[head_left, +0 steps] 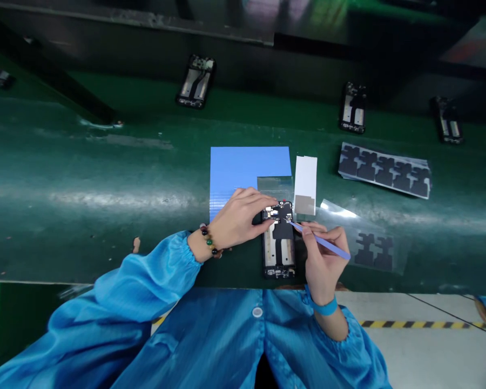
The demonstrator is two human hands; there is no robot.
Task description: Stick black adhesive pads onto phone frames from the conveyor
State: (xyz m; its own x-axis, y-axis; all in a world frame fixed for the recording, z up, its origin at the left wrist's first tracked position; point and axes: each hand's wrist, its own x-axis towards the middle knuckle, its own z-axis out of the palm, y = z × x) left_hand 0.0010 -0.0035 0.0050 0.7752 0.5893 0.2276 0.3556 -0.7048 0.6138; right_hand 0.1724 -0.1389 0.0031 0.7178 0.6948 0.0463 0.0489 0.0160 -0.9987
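Note:
An opened phone frame (278, 251) lies upright on the green table in front of me, its black and silver inside facing up. My left hand (240, 217) steadies its upper left part between thumb and fingers. Pinched in my right hand (324, 259) are purple tweezers (330, 246), whose tips touch the upper right area of the phone frame. A black sticker covers part of the frame's upper middle. Just beyond it are a blue sheet (249, 162), a clear film (273, 186) and a white card (306, 178) with a grey lower end.
At right lie a stack of black sticker sheets (384, 170) and a clear sheet with two black stickers (375, 251). More phone frames, one at back left (196, 81) and one at back right (353, 108), lie beyond the green table (105, 178). A dark post (60, 75) stands left.

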